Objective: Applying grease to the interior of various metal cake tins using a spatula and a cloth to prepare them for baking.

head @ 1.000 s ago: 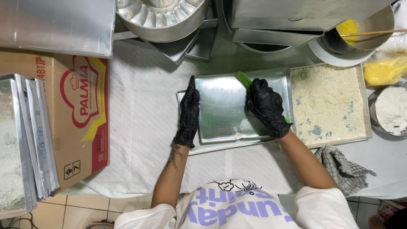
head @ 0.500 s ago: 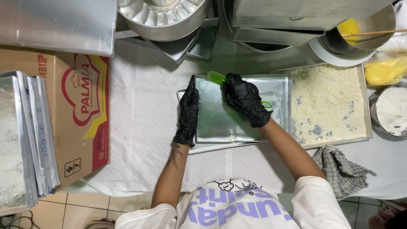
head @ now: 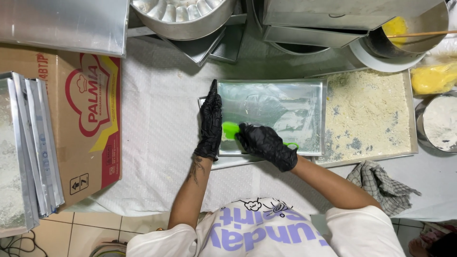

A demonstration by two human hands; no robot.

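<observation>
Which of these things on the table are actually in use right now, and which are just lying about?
In use:
- left hand, steadying the tray's edge
- right hand, holding the green brush
- rectangular metal tray

Lying about:
- crumb-covered tray
- checked cloth
- cardboard box
- stacked trays
- bowl of white powder

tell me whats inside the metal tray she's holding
Inside the tray: a thin greasy smear and the green brush in the right hand. The left hand covers its left edge.
</observation>
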